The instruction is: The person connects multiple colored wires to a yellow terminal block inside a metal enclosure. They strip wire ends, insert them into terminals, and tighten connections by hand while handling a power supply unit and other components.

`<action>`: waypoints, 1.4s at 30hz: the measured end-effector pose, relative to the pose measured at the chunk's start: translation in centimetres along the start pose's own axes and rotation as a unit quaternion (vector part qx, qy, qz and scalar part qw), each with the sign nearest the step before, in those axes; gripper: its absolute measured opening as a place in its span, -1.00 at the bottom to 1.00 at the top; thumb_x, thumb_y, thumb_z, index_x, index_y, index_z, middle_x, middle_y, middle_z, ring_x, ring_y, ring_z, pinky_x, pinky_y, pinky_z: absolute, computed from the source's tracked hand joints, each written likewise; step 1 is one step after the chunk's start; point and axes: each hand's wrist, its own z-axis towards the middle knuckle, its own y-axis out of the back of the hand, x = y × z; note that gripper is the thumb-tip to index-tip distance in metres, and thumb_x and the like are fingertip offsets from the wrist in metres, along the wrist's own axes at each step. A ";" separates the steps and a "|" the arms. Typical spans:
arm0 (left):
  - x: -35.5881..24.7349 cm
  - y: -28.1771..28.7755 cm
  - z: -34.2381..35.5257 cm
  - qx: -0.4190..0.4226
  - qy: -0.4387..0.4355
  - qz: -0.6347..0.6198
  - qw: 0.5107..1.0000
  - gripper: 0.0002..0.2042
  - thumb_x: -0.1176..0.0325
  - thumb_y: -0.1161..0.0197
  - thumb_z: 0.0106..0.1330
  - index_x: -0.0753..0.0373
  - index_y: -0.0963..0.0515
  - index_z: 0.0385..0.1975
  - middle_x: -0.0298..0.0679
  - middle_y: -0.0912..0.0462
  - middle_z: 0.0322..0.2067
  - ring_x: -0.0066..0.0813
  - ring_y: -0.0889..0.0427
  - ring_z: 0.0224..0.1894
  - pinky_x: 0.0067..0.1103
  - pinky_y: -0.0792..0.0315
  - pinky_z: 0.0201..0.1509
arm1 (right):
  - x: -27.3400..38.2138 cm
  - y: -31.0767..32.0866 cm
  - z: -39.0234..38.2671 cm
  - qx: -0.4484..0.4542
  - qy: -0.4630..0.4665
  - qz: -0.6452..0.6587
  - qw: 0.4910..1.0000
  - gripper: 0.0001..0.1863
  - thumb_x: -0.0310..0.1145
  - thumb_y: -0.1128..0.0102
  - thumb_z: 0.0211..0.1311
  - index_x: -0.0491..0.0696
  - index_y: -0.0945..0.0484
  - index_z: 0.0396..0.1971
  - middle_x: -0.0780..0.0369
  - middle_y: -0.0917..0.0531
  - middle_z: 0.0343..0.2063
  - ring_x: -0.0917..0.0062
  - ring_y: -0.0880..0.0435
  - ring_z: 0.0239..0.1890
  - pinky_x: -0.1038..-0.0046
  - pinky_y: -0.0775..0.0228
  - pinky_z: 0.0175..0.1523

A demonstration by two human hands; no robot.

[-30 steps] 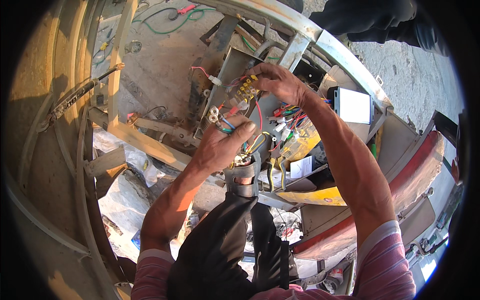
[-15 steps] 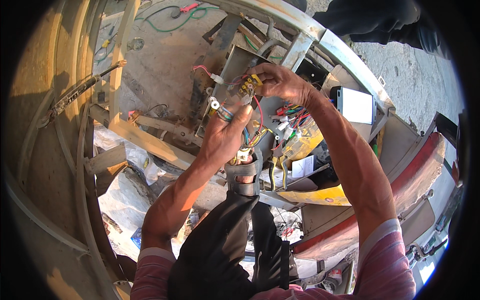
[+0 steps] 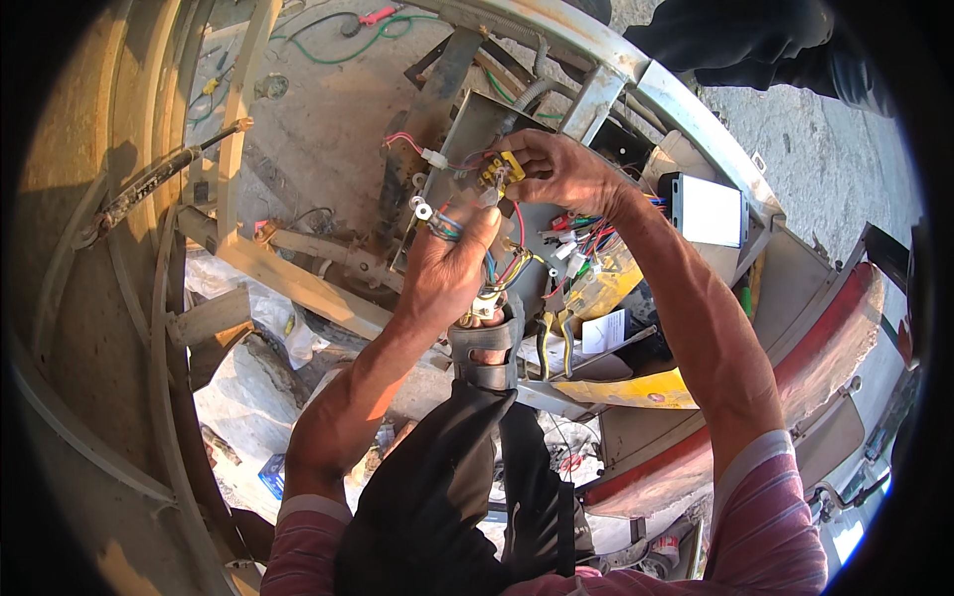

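Observation:
My right hand (image 3: pixel 566 177) is closed, its thumb and fingertips pinching a small yellow electrical part (image 3: pixel 503 171) with metal contacts. Just below it, my left hand (image 3: pixel 449 266) is closed round a bundle of coloured wires (image 3: pixel 445 226); a pale, clear connector (image 3: pixel 489 198) shows at its thumb tip, against the yellow part. White round ends (image 3: pixel 423 212) stick out beside the left fingers. A white plug (image 3: pixel 434 158) on thin red and blue wires lies left of the yellow part. Some fingertips are hidden behind the parts.
An open metal box (image 3: pixel 469 129) lies under my hands, within a metal frame (image 3: pixel 596 99). More loose wires with plugs (image 3: pixel 576 243), pliers (image 3: pixel 555 338) and a silver box (image 3: pixel 706 211) are at the right. My sandalled foot (image 3: pixel 487 356) rests below. Another person's dark-clothed legs (image 3: pixel 755 40) show far right.
Both hands stay nearly in place. The yellow part has shifted and turned slightly in my right fingers, and the white round ends by my left hand have moved a little lower.

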 end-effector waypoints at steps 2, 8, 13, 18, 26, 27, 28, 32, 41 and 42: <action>-0.2 0.0 0.0 0.005 -0.032 0.009 0.999 -0.69 0.16 -0.23 0.64 0.32 -0.72 -0.11 -0.46 -0.63 -0.40 -0.77 -0.48 -0.38 -0.69 -0.35 -0.33 | 0.0 0.0 -0.1 -0.005 -0.007 -0.021 1.000 -0.46 -0.25 -0.43 0.18 -0.07 -0.68 0.19 0.16 -0.82 0.00 0.46 -0.76 0.03 0.38 -0.53 0.23; -0.4 -0.3 0.0 0.000 -0.059 0.028 0.998 -0.71 0.17 -0.25 0.63 0.28 -0.70 -0.19 -0.50 -0.59 -0.44 -0.78 -0.41 -0.42 -0.68 -0.31 -0.36 | 0.0 0.0 0.1 -0.009 -0.010 -0.049 0.999 -0.47 -0.24 -0.43 0.17 -0.03 -0.70 0.18 0.14 -0.82 -0.02 0.46 -0.77 0.01 0.38 -0.55 0.22; 0.3 -1.0 0.3 -0.011 -0.081 0.072 0.994 -0.73 0.18 -0.26 0.63 0.25 -0.66 -0.24 -0.57 -0.47 -0.53 -0.82 -0.29 -0.52 -0.64 -0.22 -0.49 | 0.3 0.0 0.1 0.006 -0.020 -0.050 0.999 -0.42 -0.30 -0.44 0.15 -0.09 -0.64 0.21 0.12 -0.80 0.03 0.44 -0.77 0.05 0.36 -0.57 0.24; 0.7 -1.0 0.4 0.019 -0.092 0.077 0.993 -0.75 0.26 -0.25 0.63 0.28 -0.60 -0.29 -0.53 -0.36 -0.55 -0.75 -0.28 -0.49 -0.58 -0.23 -0.45 | 0.1 0.3 0.4 0.021 -0.031 -0.080 0.996 -0.36 -0.44 -0.44 0.13 -0.22 -0.52 0.26 0.11 -0.74 0.16 0.40 -0.75 0.14 0.34 -0.56 0.33; 0.1 -0.3 -1.7 0.032 -0.240 0.129 0.962 -0.90 0.50 -0.32 0.50 0.28 -0.62 -0.32 -0.25 -0.63 -0.33 -0.55 -0.60 -0.38 -0.48 -0.53 -0.31 | -0.6 -0.1 0.4 -0.021 -0.025 -0.126 0.991 -0.49 -0.56 -0.26 0.21 -0.24 -0.55 0.21 0.10 -0.79 0.07 0.47 -0.77 0.08 0.39 -0.57 0.26; -0.1 0.1 -1.8 0.040 -0.276 0.182 0.943 -0.95 0.52 -0.42 0.36 0.25 -0.66 -0.30 -0.17 -0.66 -0.20 -0.36 -0.66 -0.27 -0.43 -0.54 -0.22 | -0.7 -0.1 0.3 -0.029 -0.027 -0.135 0.990 -0.50 -0.57 -0.24 0.22 -0.25 -0.55 0.20 0.10 -0.80 0.05 0.48 -0.78 0.06 0.40 -0.57 0.25; -0.3 0.2 -1.9 0.046 -0.294 0.217 0.930 -0.92 0.50 -0.45 0.31 0.24 -0.68 -0.28 -0.18 -0.66 -0.18 -0.32 -0.65 -0.24 -0.40 -0.54 -0.18 | -0.7 -0.2 0.3 -0.029 -0.024 -0.130 0.991 -0.50 -0.57 -0.24 0.21 -0.25 -0.55 0.20 0.10 -0.80 0.05 0.49 -0.78 0.06 0.40 -0.57 0.25; -1.5 0.6 -3.2 0.100 -0.363 0.339 0.862 -0.74 0.34 -0.53 0.15 0.23 -0.72 -0.17 -0.15 -0.65 -0.07 -0.09 -0.63 -0.06 -0.23 -0.50 0.08 | -0.9 -0.2 0.3 -0.049 -0.022 -0.139 0.989 -0.49 -0.58 -0.23 0.20 -0.27 -0.55 0.20 0.09 -0.80 0.04 0.50 -0.78 0.05 0.42 -0.58 0.25; -4.0 1.7 -2.8 0.240 -0.257 0.123 0.928 -0.40 -0.07 -0.54 0.26 0.27 -0.62 0.11 -0.05 -0.68 0.08 -0.16 -0.67 0.12 -0.24 -0.47 0.27 | -1.5 -0.4 0.4 -0.086 -0.009 -0.153 0.984 -0.46 -0.58 -0.24 0.13 -0.26 -0.53 0.18 0.10 -0.80 0.03 0.47 -0.79 0.05 0.40 -0.59 0.23; -4.2 2.3 -2.8 0.235 -0.237 0.052 0.941 -0.36 -0.13 -0.51 0.29 0.30 -0.61 0.13 -0.01 -0.68 0.07 -0.18 -0.68 0.10 -0.24 -0.48 0.27 | -1.4 -0.4 0.3 -0.089 -0.017 -0.172 0.981 -0.46 -0.58 -0.24 0.12 -0.26 -0.53 0.19 0.09 -0.80 0.03 0.47 -0.79 0.05 0.40 -0.59 0.23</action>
